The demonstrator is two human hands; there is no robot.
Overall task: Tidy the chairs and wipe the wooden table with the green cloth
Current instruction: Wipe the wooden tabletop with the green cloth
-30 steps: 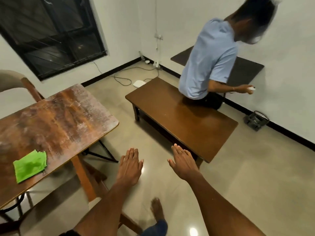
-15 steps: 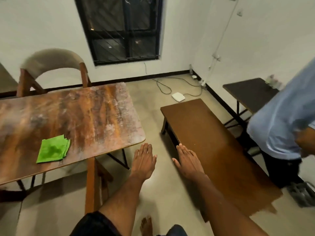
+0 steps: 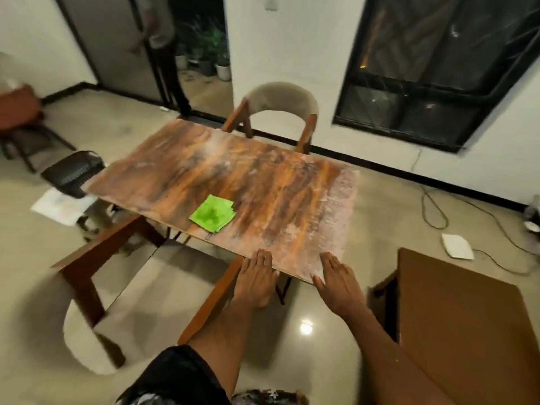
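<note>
At the far left a dark-framed seat with a reddish cushion (image 3: 20,112) stands against the wall, and nearer the middle a dark mesh basket (image 3: 73,173) sits on the floor beside a white sheet of paper (image 3: 60,204). Low in the left foreground is a wooden chair (image 3: 84,276) with a pale padded backrest, its seat reaching under the near edge of the tabletop (image 3: 292,194). That tabletop is worn, streaked wood with whitish patches, most of them toward its right end. The green cloth (image 3: 212,213) lies folded flat on it, close to the near edge and left of centre (nothing touches it). Beyond the far edge stands a second chair (image 3: 280,109) with a curved padded back, tucked against the table. Behind it, in an open doorway (image 3: 201,54), potted plants show, and part of another person's legs, blurred.

The left hand (image 3: 257,276) is spread flat with fingers straight, its fingertips over the near edge of the tabletop; whether they press on it I cannot tell. The right hand (image 3: 336,279) is likewise flat and holds nothing, fingertips at the near right corner. Both are well apart from the cloth.

To the right is a low brown bench (image 3: 455,331), a white box (image 3: 457,247) with cables on the floor, and a dark window (image 3: 438,71).
</note>
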